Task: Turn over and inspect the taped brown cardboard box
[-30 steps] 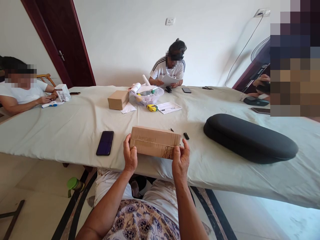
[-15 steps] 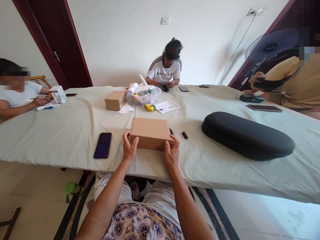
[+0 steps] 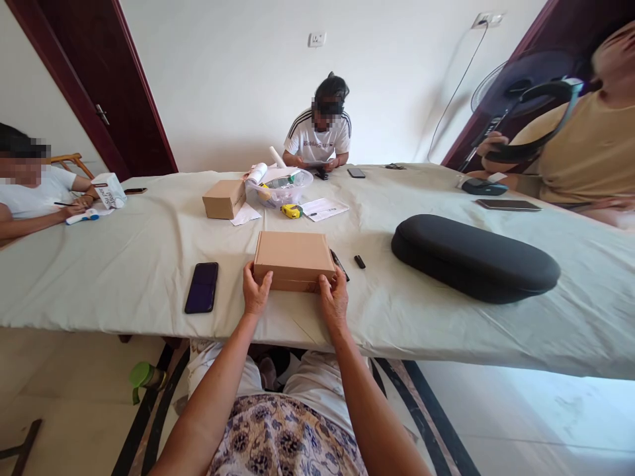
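A flat brown cardboard box [image 3: 293, 256] lies closed on the cloth-covered table [image 3: 149, 258] right in front of me. My left hand [image 3: 255, 293] grips its near left corner, thumb up on the edge. My right hand [image 3: 334, 299] clasps the near right corner the same way. Both hands rest against the box's front side. A dark phone [image 3: 202, 287] lies face up to the left of the box. A small black pen-like piece [image 3: 360, 262] and another thin dark item [image 3: 340, 264] lie just right of it.
A long black padded case [image 3: 473, 258] lies to the right. Farther back stand a smaller cardboard box [image 3: 224, 199], a clear bowl of items [image 3: 282, 187], a yellow tape measure [image 3: 290, 211] and papers [image 3: 325, 209]. Three other people sit around the table.
The box was held tilted up with its underside toward me; it now lies flat on the table. My hands slid to its near corners. The view shifted slightly.
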Demonstrator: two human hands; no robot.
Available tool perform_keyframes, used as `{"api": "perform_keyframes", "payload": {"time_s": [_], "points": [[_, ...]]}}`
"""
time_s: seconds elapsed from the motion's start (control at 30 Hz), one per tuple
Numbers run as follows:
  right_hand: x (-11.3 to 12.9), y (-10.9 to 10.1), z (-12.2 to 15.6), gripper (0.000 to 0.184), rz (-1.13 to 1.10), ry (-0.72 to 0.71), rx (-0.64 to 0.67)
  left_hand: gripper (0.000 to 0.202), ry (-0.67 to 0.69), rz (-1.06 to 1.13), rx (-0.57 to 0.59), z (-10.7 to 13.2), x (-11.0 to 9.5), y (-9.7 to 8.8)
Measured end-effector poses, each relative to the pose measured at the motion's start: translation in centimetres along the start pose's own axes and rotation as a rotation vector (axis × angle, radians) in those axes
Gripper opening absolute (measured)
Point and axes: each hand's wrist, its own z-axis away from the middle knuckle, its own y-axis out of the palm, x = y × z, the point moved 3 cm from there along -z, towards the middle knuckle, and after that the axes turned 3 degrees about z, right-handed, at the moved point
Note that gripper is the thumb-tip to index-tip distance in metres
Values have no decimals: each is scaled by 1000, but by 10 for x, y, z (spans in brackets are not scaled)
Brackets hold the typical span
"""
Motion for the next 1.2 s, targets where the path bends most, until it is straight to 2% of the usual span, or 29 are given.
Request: {"api": "perform_keyframes", "payload": {"time_s": [0.2, 0.4, 0.63, 0.8, 0.93, 1.1, 1.2], "points": [[2, -1, 3, 67, 21, 25, 25, 77, 100, -47, 6, 0, -7, 0], [25, -1, 15, 84, 260, -40, -71, 83, 184, -118, -25, 1, -11, -2], [42, 10, 23, 92, 324, 49, -172, 90, 218, -184, -109, 6, -12, -1], [41, 11, 20, 78, 300, -14, -181, 83, 216, -168, -105, 6, -16, -3], [35, 8, 9, 59, 222, -37, -103, 72, 207, -114, -83, 0, -12, -4], [15, 3, 2, 60, 190, -2, 6, 69, 77, -81, -41, -8, 0, -5], [5, 0, 5, 51, 283, -27, 70, 67, 82, -82, -23, -8, 2, -5]]}}
